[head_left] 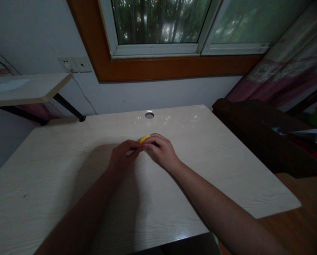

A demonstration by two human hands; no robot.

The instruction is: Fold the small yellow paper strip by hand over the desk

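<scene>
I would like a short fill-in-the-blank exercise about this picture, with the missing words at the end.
1. The left hand and right hand meet at a small object, mainly ____ in colour.
2. In the picture, the shelf is to the ____ of the window.
3. Side by side on the wall are ____ socket plates.

Missing words: yellow; left; two.

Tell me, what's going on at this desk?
A person is handling a small yellow object with both bare hands over a pale desk. The right hand holds it between thumb and fingers, while the left hand pinches at its near end, so the fingertips meet. The hands are just short of the round hole in the desktop. What the object is, I can't tell.
</scene>
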